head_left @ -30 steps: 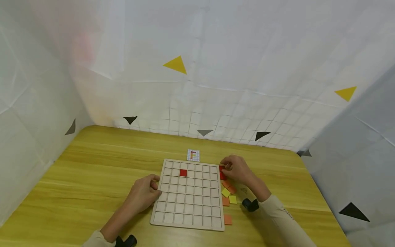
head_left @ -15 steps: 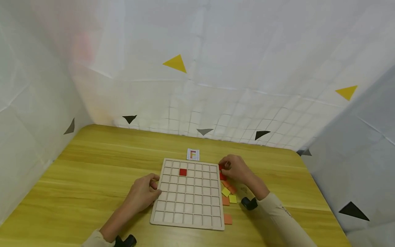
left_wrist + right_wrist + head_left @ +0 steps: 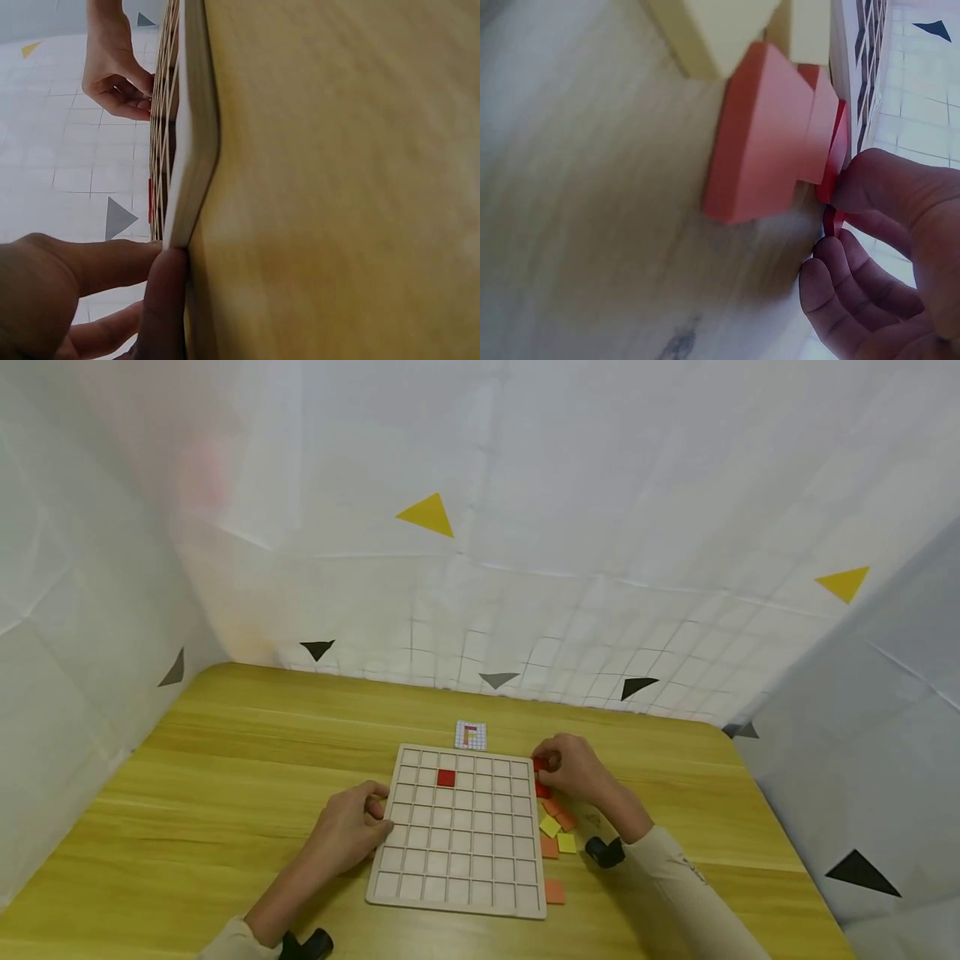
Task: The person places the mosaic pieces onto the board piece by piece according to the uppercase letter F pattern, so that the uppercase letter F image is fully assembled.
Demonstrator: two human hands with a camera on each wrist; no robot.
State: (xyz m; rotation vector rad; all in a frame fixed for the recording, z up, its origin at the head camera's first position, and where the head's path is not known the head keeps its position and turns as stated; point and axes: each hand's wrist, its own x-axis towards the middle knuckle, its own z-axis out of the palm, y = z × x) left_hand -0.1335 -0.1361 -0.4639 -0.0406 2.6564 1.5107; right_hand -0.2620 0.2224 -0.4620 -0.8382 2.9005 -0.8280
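Observation:
A pale wooden grid board (image 3: 459,841) lies on the table, with one red tile (image 3: 446,777) in a cell of its second row. My left hand (image 3: 347,829) holds the board's left edge between thumb and fingers; the left wrist view shows the fingertips at the board's rim (image 3: 196,142). Beyond the board's upper right side, my right hand (image 3: 576,770) pinches a small red tile (image 3: 832,220), largely covered by the fingers. Another red tile (image 3: 837,154) touches the thumb. Orange tiles (image 3: 761,142) and yellow tiles (image 3: 807,30) lie close by, along the board's right side.
A small card (image 3: 471,735) with a coloured pattern on a grid lies just behind the board. A lone orange tile (image 3: 554,892) sits by the lower right corner. White sheeting (image 3: 525,527) encloses the wooden table (image 3: 247,752) at the back and sides.
My right hand has shifted very slightly left and up over the red tiles, still with its fingers at them. The left hand and the board stay in place.

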